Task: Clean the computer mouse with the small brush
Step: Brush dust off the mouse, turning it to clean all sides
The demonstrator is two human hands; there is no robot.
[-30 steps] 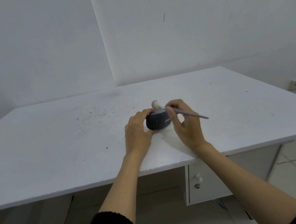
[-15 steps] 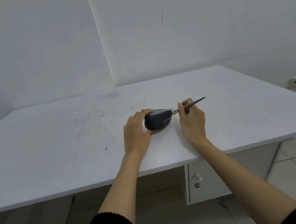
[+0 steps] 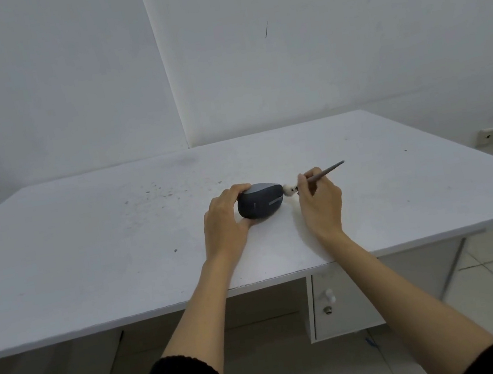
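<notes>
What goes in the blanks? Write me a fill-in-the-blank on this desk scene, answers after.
1. The left hand steadies the ____ on the desk.
2. The right hand holds the ____.
3. The white bristles sit at the mouse's ____ end.
4. Under the desk is a drawer with a white ____.

Answers: mouse; brush; right; knob

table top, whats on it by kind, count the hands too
computer mouse: 1
small brush: 1
hands: 2, left hand and right hand
total: 4
</notes>
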